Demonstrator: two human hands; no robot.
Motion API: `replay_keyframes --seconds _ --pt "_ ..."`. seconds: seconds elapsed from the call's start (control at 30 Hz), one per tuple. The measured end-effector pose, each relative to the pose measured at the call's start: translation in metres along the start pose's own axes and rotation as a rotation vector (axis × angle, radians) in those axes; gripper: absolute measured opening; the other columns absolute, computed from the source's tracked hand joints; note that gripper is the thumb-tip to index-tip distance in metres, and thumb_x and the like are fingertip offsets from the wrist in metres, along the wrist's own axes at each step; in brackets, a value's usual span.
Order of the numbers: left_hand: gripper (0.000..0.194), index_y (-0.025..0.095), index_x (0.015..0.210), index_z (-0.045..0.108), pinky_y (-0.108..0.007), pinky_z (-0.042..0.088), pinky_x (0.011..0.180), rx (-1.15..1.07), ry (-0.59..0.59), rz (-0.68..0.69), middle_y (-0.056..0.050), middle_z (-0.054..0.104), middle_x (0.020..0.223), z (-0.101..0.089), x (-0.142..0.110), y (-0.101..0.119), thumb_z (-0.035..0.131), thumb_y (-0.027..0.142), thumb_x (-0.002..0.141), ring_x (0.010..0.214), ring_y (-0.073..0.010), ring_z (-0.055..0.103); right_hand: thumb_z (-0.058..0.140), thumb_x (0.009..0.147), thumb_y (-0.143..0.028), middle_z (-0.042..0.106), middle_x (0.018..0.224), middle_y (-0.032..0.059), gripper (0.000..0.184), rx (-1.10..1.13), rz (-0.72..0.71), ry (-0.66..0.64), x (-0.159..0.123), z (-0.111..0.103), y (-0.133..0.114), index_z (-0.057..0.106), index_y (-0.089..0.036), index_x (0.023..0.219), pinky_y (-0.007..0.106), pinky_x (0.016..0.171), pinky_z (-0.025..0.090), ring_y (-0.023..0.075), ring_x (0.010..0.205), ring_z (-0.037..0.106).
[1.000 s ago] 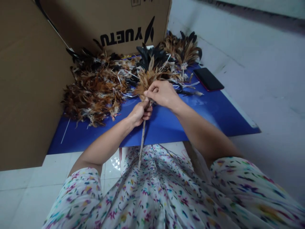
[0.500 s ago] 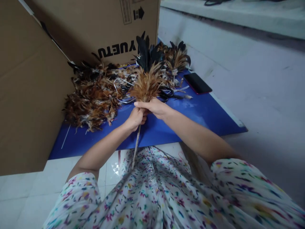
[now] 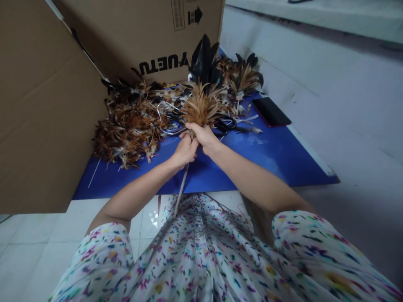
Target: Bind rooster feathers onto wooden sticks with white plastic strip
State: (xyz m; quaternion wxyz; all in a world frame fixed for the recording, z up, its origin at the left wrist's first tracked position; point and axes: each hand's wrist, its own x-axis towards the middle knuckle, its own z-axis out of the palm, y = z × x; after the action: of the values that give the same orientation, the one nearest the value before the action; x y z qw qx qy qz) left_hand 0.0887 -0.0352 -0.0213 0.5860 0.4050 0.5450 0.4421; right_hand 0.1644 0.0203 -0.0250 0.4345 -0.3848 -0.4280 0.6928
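Observation:
A feather duster (image 3: 203,105), with tan feathers below and long black ones at its tip, stands tilted away from me over the blue tabletop. Its thin stick runs down toward my lap. My left hand (image 3: 185,150) is closed round the stick just under the feathers. Right above it, my right hand (image 3: 203,136) is closed round the base of the feathers, its thumb lying across the front. Black-handled scissors (image 3: 225,125) lie behind my right hand, partly hidden by the feathers. A heap of brown feathers (image 3: 126,126) spreads to the left.
A tall cardboard box (image 3: 138,37) walls off the back and left. Another feather bunch (image 3: 244,77) lies at the back right, near a black phone (image 3: 271,111). White ribbon (image 3: 160,112) trails through the feathers. The blue tabletop (image 3: 267,155) meets a pale wall on the right.
The view has shifted, so the tabletop things appear farther right. My right hand has moved slightly higher on the feather base, while the left keeps its hold on the stick.

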Motion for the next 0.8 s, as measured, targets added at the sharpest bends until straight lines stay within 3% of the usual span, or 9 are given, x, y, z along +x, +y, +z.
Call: replay_keyframes --seconds 0.1,0.2,0.37,0.5,0.8 --pt "0.02 0.019 0.086 0.049 -0.02 0.038 0.041 0.132 -0.043 0.068 0.005 0.054 0.062 -0.008 0.0 -0.001 0.062 0.034 0.085 0.044 -0.0076 0.049 0.056 0.085 -0.042 0.068 0.061 0.0036 0.032 0.024 0.055 -0.117 -0.002 -0.009 -0.002 0.064 -0.016 0.068 0.024 0.032 0.036 0.011 0.041 0.052" --pt "0.025 0.015 0.086 0.058 -0.025 0.05 0.056 0.031 -0.115 0.008 -0.001 0.063 0.074 -0.018 0.004 0.0 0.063 0.039 0.082 0.059 -0.0108 0.06 0.052 0.086 -0.048 0.065 0.056 0.0031 0.039 0.065 0.071 -0.22 0.001 -0.017 -0.003 0.068 -0.015 0.072 0.025 0.029 0.033 0.0118 0.038 0.049" --pt "0.02 0.021 0.095 0.061 -0.028 0.052 0.071 -0.285 -0.101 -0.048 0.002 0.066 0.074 -0.026 0.015 0.004 0.058 0.037 0.083 0.066 -0.0122 0.063 0.054 0.086 -0.05 0.058 0.047 0.0005 0.041 0.122 -0.003 -0.256 0.01 -0.025 0.0 0.074 -0.015 0.088 0.025 0.037 0.041 0.0127 0.04 0.048" --pt "0.015 0.018 0.089 0.061 -0.03 0.053 0.075 -0.358 -0.13 -0.083 0.001 0.069 0.074 -0.026 0.019 0.006 0.05 0.026 0.085 0.068 -0.0125 0.064 0.052 0.087 -0.053 0.062 0.052 0.0016 0.045 0.118 0.014 -0.248 0.014 -0.027 0.0 0.075 -0.015 0.094 0.025 0.036 0.04 0.0125 0.04 0.048" --pt "0.035 0.013 0.086 0.062 -0.031 0.057 0.066 -0.348 -0.401 -0.201 -0.004 0.067 0.068 -0.026 0.03 0.009 0.043 0.04 0.096 0.059 -0.016 0.066 0.047 0.088 -0.06 0.064 0.052 0.0026 0.055 0.024 0.004 -0.309 0.01 -0.031 -0.003 0.074 -0.015 0.105 0.024 0.03 0.038 0.0133 0.037 0.048"
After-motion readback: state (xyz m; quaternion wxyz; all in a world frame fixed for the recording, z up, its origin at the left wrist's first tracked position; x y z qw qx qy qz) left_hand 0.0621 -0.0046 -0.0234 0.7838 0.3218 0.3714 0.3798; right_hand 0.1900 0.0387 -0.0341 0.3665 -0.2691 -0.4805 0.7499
